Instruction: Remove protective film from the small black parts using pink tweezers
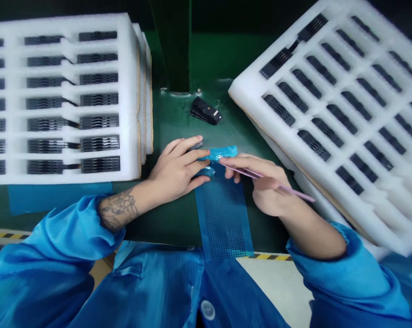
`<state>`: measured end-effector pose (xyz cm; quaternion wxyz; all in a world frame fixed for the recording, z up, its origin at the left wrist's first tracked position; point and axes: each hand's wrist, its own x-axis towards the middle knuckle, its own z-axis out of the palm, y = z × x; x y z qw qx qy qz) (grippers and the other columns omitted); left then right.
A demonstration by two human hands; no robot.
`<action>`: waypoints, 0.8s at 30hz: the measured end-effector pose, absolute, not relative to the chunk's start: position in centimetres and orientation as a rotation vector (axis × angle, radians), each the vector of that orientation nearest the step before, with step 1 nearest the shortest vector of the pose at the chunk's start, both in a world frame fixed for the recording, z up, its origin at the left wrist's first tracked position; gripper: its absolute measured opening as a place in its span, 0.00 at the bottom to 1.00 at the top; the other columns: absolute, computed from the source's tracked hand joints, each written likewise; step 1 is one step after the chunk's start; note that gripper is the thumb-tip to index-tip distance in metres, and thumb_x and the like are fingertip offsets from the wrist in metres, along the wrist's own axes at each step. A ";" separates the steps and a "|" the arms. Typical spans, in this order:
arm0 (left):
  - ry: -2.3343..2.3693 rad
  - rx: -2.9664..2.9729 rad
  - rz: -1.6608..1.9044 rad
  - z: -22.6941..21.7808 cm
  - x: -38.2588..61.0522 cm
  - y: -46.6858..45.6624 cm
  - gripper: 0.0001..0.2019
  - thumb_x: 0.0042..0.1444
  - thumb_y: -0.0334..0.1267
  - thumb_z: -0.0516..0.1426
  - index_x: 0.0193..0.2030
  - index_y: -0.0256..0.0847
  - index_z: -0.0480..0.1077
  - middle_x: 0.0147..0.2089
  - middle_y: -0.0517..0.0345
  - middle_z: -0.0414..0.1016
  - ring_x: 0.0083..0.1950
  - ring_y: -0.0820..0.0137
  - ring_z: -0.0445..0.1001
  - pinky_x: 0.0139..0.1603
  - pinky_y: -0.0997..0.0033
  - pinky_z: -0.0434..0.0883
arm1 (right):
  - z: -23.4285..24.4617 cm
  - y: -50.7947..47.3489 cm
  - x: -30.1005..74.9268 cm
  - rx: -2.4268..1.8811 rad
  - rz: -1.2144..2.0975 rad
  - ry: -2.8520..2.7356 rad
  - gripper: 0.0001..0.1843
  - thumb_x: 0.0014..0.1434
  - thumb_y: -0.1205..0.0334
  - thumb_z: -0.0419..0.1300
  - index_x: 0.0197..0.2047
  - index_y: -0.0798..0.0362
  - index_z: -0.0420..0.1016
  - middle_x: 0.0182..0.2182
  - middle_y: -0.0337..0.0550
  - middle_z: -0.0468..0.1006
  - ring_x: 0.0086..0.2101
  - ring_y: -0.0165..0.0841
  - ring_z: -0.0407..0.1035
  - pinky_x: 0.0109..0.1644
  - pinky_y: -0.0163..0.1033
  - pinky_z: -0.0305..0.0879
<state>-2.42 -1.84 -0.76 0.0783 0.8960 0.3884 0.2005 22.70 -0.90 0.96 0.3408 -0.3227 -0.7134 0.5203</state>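
My left hand (178, 171) lies with its fingers spread over the upper end of a blue strip dotted with small holes (223, 214). Shiny blue film (228, 151) shows at that end, between my two hands. Under the left fingertips a small dark piece (196, 146) is partly hidden. My right hand (265, 182) is closed around pink tweezers (296, 193), whose tips reach to the film; whether they grip it I cannot tell. Beyond my hands, a small pile of black flat parts (205, 110) rests on the green table.
On the left stand stacked white foam trays (132, 114) with black parts in their slots. Another foam tray (249, 84) sits at an angle on the right. A green post (173, 45) rises at the back. Blue sheet (60, 196) lies before the left trays.
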 end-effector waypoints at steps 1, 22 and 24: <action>1.162 2.661 0.619 -0.8 -2.4 -1.7 0.14 0.65 0.46 0.60 0.50 0.39 0.77 0.58 0.52 0.78 0.69 0.52 0.67 0.65 0.47 0.68 | 0.9 -0.8 22.7 -0.847 1.380 -1.780 0.36 0.68 0.32 0.43 0.53 0.47 0.82 0.37 0.46 0.79 0.32 0.34 0.73 0.33 0.42 0.69; 1.133 2.457 0.752 -0.9 -2.0 -0.7 0.06 0.64 0.41 0.61 0.42 0.46 0.80 0.50 0.56 0.80 0.68 0.58 0.66 0.67 0.50 0.68 | 0.7 0.3 21.9 -1.122 1.189 -1.766 0.06 0.54 0.62 0.74 0.37 0.46 0.86 0.35 0.39 0.86 0.34 0.35 0.80 0.39 0.40 0.79; 1.143 2.444 0.731 -0.9 -2.0 -0.6 0.06 0.64 0.42 0.61 0.42 0.46 0.80 0.50 0.56 0.80 0.68 0.58 0.67 0.67 0.50 0.68 | 0.7 0.3 21.7 -1.123 1.183 -1.778 0.06 0.54 0.62 0.74 0.37 0.46 0.86 0.34 0.39 0.86 0.33 0.35 0.80 0.40 0.41 0.79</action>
